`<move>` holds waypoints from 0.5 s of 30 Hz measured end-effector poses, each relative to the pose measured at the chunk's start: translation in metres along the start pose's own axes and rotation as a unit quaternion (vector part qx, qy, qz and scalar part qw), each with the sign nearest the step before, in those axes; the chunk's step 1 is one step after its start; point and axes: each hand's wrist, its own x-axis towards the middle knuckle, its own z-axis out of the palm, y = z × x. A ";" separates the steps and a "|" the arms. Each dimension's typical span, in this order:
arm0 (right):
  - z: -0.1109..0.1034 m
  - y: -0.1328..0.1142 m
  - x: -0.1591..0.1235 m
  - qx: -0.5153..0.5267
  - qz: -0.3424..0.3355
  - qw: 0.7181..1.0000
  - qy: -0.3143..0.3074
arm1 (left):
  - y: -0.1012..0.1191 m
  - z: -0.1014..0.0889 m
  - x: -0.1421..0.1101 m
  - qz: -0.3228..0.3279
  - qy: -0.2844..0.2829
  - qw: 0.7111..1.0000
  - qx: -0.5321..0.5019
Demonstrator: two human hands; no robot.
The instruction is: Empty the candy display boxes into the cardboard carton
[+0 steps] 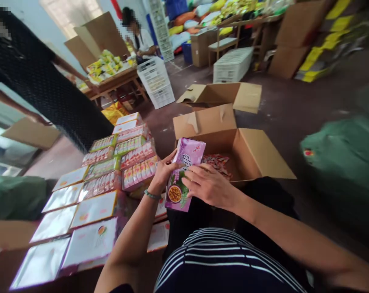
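L. hand (163,176) is clamped on the left edge of a slim rectangular purple carton (194,149) w/ dark lettering, a green patch & a round bowl pic; thumb on the front, rest of the grip partly hidden. R. hand (209,186) lies across the carton's front, fingers stretched out & a bit apart, touching but not closed round it. Carton is held up at a tilt in front of the torso, over the lap, partly blocking the near left of an open brown cardboard box (254,156). Loose red-and-white packets (217,163) lie in that box; a second open brown cardboard box (248,97) sits just behind.

L. wrist has a green beaded bracelet (153,195) (shirt (216,257) is dark w/ white stripes, fyi). Left of the l. arm: rows of flat white-topped cartons (94,208) & clear-topped packs of pink, green & orange sachets (140,170), stacked close.

Beyond, a person in a dark dress (53,77) stands at left; another person in a white top (146,40) is at a wooden table w/ yellow-green packs (103,67), near a white plastic crate (156,83). Far right, a bulky green sack (346,152), blurry.
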 end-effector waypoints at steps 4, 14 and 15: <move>0.003 0.021 0.006 -0.028 -0.005 0.990 -0.141 | 0.005 0.013 0.024 -0.022 0.000 1.000 -0.018; 0.056 0.088 -0.014 0.584 0.507 0.612 0.164 | -0.020 0.017 0.062 -0.103 0.018 0.978 -0.182; 0.061 0.095 -0.008 0.647 0.507 0.543 0.171 | -0.023 0.024 0.068 -0.092 0.013 0.981 -0.169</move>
